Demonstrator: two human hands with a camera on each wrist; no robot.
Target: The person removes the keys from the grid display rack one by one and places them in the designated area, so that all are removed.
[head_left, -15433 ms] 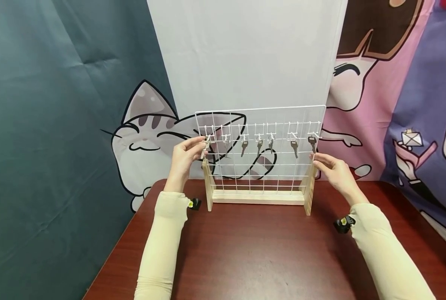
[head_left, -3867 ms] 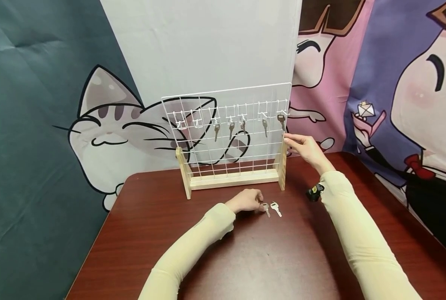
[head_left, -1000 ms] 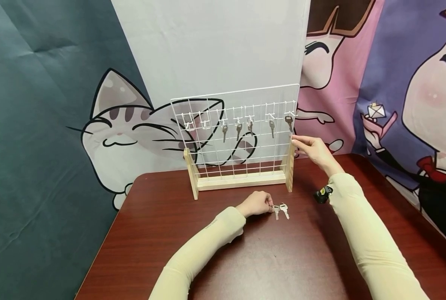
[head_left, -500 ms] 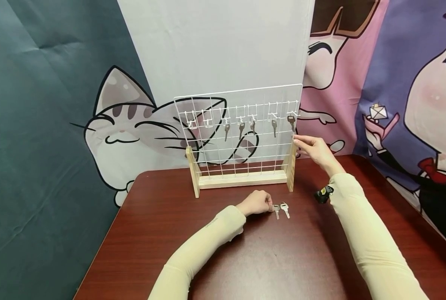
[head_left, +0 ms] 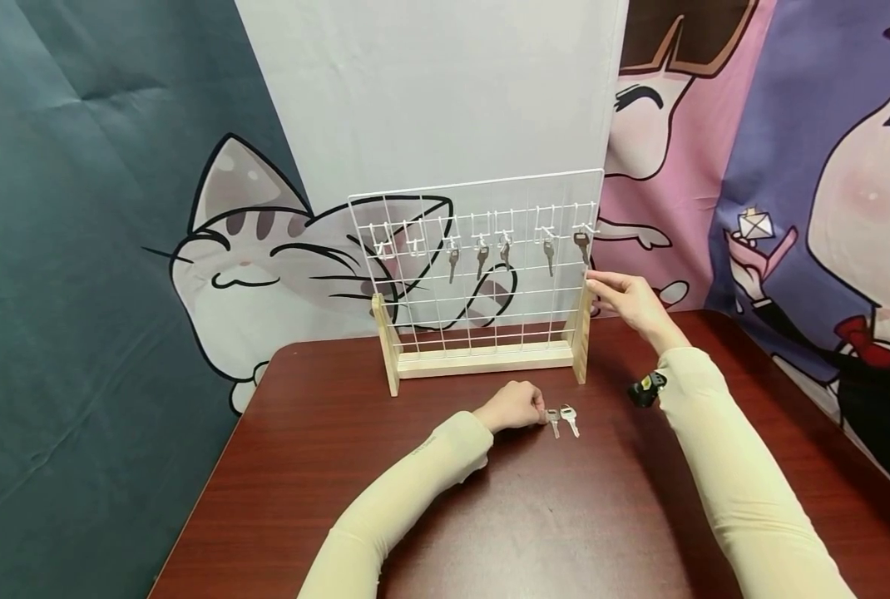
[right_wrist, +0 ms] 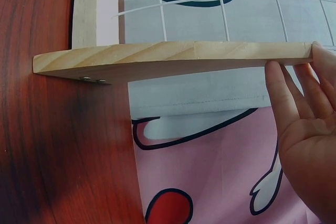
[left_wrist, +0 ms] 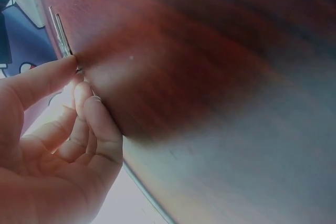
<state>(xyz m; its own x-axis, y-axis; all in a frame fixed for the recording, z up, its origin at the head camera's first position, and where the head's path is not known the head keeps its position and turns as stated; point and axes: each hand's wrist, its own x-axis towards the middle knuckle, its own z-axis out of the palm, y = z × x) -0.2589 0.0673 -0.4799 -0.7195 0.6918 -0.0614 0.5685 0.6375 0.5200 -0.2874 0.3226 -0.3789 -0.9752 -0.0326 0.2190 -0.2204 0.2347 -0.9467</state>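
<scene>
A white wire grid rack [head_left: 482, 312] on wooden legs stands on the table. Several keys [head_left: 550, 258] hang from its hooks; the two leftmost hooks [head_left: 413, 247] hold none. On the table before the rack, two silver keys lie side by side, the left key [head_left: 555, 423] and the right key [head_left: 569, 421]. My left hand [head_left: 516, 405] pinches the head end of the left key, low over the table; its fingertips partly hide the small ring. My right hand [head_left: 632, 304] pinches the top of the rack's right wooden leg [right_wrist: 173, 59], just below the rightmost hanging key.
The reddish-brown table [head_left: 452, 516] reaches to a printed curtain [head_left: 430, 100] close behind the rack. A small black wrist camera [head_left: 645, 389] sits by the right cuff. The rack's wooden base bar [head_left: 486, 359] lies behind my left hand.
Earlier, my left hand was at the leftmost hook and keys hung on both left hooks; now those hooks are bare and two keys lie on the table. Over the last second, almost nothing moves.
</scene>
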